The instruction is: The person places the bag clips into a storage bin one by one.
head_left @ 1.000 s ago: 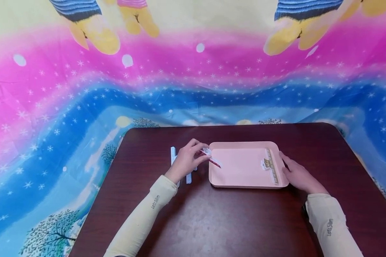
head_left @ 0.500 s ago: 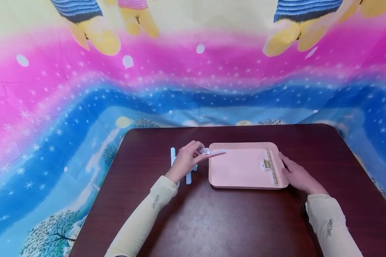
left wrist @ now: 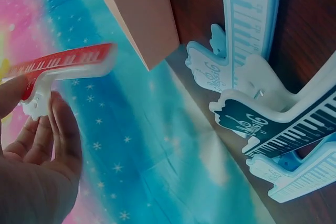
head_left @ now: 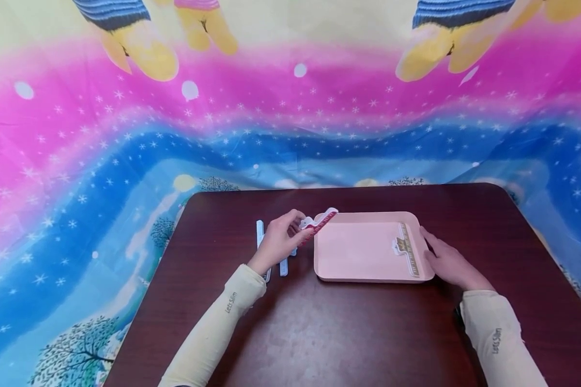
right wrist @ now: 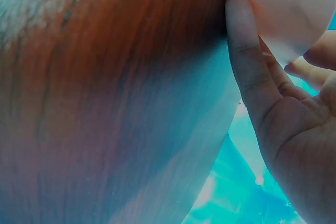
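Note:
My left hand [head_left: 277,243] pinches a red-and-white piano-keyboard clip [head_left: 323,223] between thumb and fingers. The clip is raised near the far left corner of a pink tray [head_left: 353,252], slanting up to the right. In the left wrist view, the red clip [left wrist: 63,64] shows its key pattern, its far end blurred. Inside the tray, along its right side, lies a gold-and-white clip [head_left: 408,252]. My right hand [head_left: 452,266] touches the tray's outer right wall with fairly straight fingers; in the right wrist view, fingertips [right wrist: 241,17] lie against that wall.
Left of the tray, partly behind my left hand, more clips lie on the dark wooden table [head_left: 358,333]: a light blue clip [left wrist: 249,14], a black-and-white clip [left wrist: 286,129] and another light blue clip [left wrist: 310,177]. A printed cloth [head_left: 281,118] hangs behind the table.
The red clip has turned in my left hand: its free end swung from pointing down-right over the tray to pointing up-right. The right hand and tray stay in place.

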`<state>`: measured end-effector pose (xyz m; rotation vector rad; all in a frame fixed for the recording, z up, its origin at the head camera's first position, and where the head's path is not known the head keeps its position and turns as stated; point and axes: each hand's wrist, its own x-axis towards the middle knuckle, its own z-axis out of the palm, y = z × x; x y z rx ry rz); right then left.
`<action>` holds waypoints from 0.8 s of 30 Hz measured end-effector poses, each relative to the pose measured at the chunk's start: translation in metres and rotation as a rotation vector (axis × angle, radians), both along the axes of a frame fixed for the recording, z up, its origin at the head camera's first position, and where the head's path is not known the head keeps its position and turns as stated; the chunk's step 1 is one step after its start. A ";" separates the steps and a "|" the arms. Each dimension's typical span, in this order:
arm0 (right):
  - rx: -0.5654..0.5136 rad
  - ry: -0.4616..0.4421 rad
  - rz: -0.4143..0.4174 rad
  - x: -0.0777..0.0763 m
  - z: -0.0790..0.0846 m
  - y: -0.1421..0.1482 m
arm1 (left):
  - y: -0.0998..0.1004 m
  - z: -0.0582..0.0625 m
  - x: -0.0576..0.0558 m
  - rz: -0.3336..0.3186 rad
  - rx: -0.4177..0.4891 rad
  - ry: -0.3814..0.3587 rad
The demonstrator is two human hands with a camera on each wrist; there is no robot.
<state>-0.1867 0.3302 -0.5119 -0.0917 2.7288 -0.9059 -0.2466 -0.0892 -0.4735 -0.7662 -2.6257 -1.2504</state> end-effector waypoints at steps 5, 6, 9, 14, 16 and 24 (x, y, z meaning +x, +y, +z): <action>-0.002 0.012 0.001 0.000 0.000 0.000 | -0.001 0.001 0.000 -0.004 0.039 -0.032; -0.004 0.014 0.002 0.000 0.000 0.000 | -0.001 0.001 0.000 -0.008 0.049 -0.035; -0.013 0.020 0.005 0.000 0.000 0.000 | -0.001 0.001 -0.001 -0.024 0.060 -0.034; -0.011 0.031 0.012 0.000 0.000 0.000 | -0.003 -0.001 -0.002 -0.070 0.115 -0.078; -0.008 0.033 0.014 0.000 0.000 0.000 | -0.003 -0.002 -0.002 -0.088 0.170 -0.116; -0.008 0.008 0.001 -0.001 0.000 -0.001 | -0.005 -0.004 -0.004 -0.097 0.338 -0.217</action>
